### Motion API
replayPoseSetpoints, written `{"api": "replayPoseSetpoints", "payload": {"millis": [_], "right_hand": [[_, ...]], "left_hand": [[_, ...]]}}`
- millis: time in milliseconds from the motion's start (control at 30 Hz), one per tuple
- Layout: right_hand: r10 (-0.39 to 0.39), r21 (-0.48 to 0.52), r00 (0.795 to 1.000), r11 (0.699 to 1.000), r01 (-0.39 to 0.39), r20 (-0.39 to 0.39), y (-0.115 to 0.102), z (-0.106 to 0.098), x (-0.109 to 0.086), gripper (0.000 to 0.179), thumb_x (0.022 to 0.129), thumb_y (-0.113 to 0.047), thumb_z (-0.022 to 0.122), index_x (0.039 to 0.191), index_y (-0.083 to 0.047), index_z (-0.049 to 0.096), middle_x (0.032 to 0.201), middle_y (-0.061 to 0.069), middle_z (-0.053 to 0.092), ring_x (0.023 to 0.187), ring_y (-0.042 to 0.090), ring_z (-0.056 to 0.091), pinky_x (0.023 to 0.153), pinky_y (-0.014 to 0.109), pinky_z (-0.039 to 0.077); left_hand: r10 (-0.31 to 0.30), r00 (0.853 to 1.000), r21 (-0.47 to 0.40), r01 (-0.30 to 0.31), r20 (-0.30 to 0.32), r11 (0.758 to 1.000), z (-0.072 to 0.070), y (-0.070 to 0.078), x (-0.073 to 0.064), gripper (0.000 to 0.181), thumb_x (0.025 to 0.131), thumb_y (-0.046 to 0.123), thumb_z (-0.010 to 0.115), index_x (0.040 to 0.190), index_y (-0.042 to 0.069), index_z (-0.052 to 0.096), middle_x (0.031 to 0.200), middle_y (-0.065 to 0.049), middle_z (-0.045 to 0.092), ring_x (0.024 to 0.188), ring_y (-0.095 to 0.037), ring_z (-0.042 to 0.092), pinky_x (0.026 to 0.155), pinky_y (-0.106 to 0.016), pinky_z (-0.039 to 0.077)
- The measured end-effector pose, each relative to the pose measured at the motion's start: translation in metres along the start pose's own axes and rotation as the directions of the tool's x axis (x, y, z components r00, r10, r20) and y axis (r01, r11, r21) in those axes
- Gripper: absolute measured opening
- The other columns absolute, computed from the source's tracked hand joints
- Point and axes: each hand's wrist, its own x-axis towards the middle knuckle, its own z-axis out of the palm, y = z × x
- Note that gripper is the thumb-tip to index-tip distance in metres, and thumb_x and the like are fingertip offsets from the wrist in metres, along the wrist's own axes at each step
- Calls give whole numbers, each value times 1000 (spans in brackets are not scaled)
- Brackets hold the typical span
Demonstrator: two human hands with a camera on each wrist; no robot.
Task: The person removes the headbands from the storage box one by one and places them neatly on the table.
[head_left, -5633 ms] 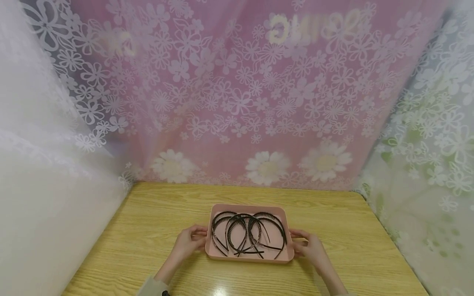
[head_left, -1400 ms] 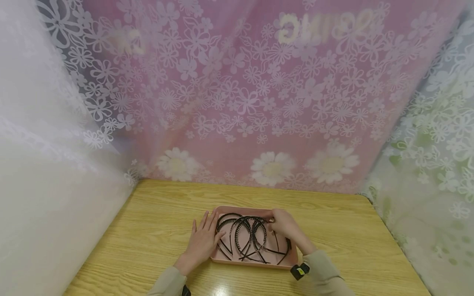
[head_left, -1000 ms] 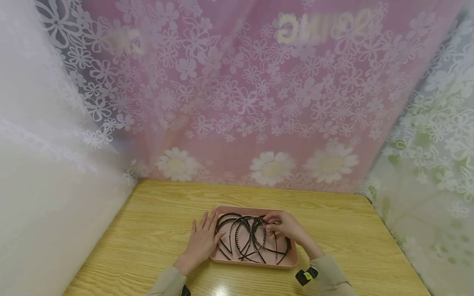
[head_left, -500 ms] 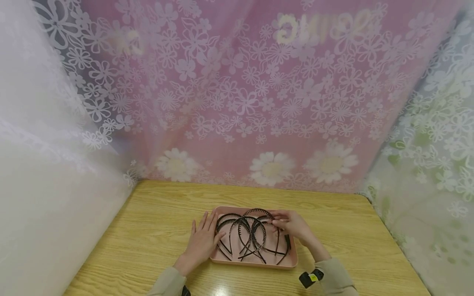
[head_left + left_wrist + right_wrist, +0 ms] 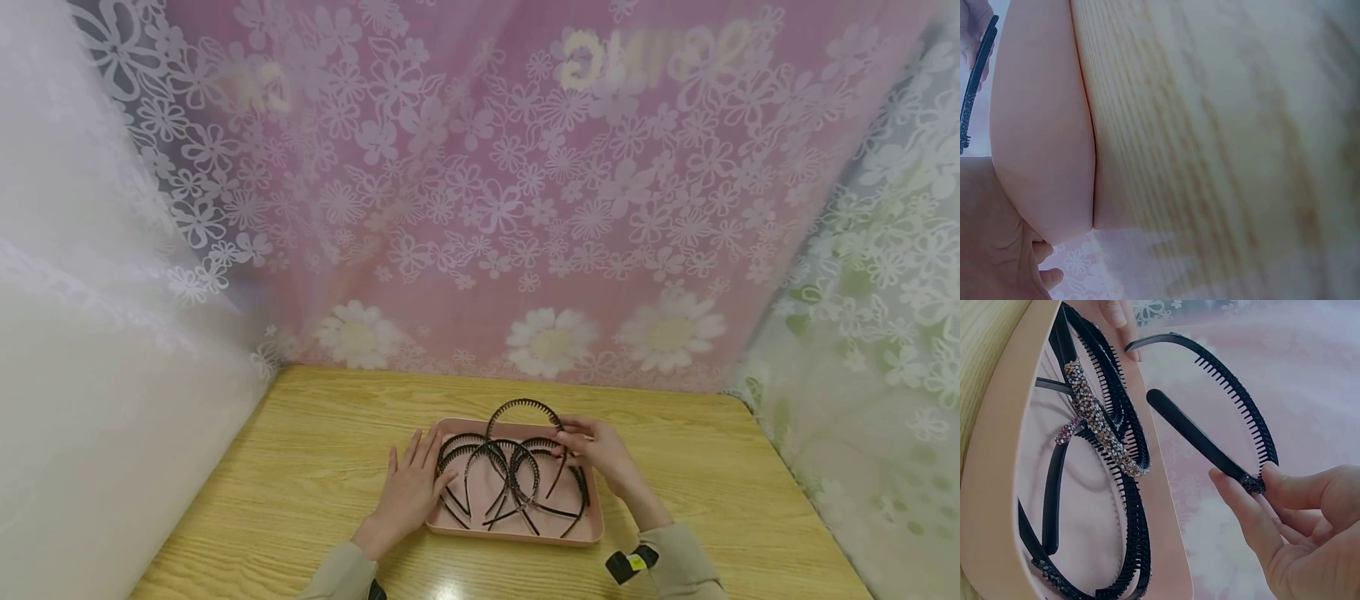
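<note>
Between thumb and fingers, my right hand [image 5: 603, 457] pinches a black toothed headband [image 5: 525, 402], raised above the right part of a pink tray [image 5: 510, 536]. In the right wrist view this headband [image 5: 1194, 434] has small dark glitter where the fingertips grip it. Several more black headbands [image 5: 1100, 425] lie overlapping in the tray, some with sparkling stones. My left hand [image 5: 405, 492] rests on the tray's left edge with its fingers spread straight. The left wrist view shows the left palm [image 5: 991, 219] against the tray's outer wall [image 5: 1047, 119].
The tray stands on a wood-grain table [image 5: 330, 408]. A pink flowered curtain [image 5: 465, 208] hangs behind it, with pale sheets [image 5: 112, 358] at the left and flowered ones [image 5: 885, 333] at the right. A dark strap device [image 5: 630, 565] sits on the right wrist.
Earlier both hands held the tray's ends. My left hand then moved onto the left edge, while the right reached inside, took one headband and lifted it upward out of the pile.
</note>
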Motion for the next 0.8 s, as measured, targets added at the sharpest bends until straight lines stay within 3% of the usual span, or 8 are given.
{"api": "replayPoseSetpoints", "payload": {"millis": [167,433,800], "right_hand": [[25,-9,999,1000,-25,-38,1,-5,1,48,104,-6,56,147,11,43,133,32,57,91,19,73,77,36,61],[32,5,998,999,-31,-48,3,-18,3,49,105,-8,55,147,12,41,132,29,60,98,32,72,80,46,61],[18,-17,998,1000,-19,-63,10,-43,3,49,106,-8,52,148,13,39,135,32,57,100,32,72,85,45,60]], "left_hand": [[0,1000,-11,1,14,1000,-3,1,1,70,104,41,55,157,1,35,163,-17,31,149,-44,28,113,-74,19],[9,1000,-1,-9,18,1000,-3,0,0,71,104,43,54,157,0,34,163,-17,30,149,-44,28,112,-75,20],[-20,997,-7,20,71,1000,-10,5,1,70,105,42,53,158,1,32,165,-16,28,151,-42,25,113,-74,19]]}}
